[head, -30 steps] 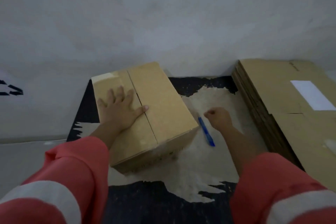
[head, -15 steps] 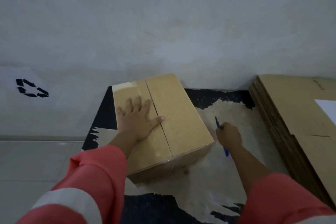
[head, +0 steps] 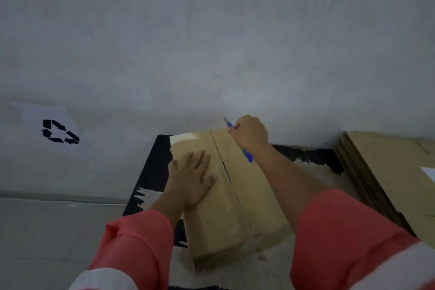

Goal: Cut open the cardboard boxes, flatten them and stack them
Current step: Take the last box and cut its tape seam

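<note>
A closed cardboard box [head: 216, 223] is lying on a black mat [head: 155, 167] on the floor [head: 47, 231], taking up the left part of the mat, with its far end reaching the mat's far edge at the foot of the grey wall [head: 211, 42]. A person in red sleeves with pale bands is leaning over it. The left grip [head: 191, 178], a bare hand, is lying flat on the box's left top flap with the fingers straight and spread, holding nothing and pressing down, the thumb pointing toward the centre seam [head: 223, 167]. The right grip [head: 249, 133] is curling tightly round a blue cutter [head: 248, 156] at the far end of the box, just right of the seam. The blue handle is sticking out under the wrist and the grey tip is showing beyond the knuckles. Whether the tip is touching the cardboard cannot be told. A pale patch [head: 186, 140] is showing at the box's far left corner. A stack of flattened cardboard [head: 388, 172] is lying along the mat's right edge, apart from the box. A white sheet with a black recycling sign [head: 60, 131] is hanging low on the wall, well left of the mat's far left corner.
</note>
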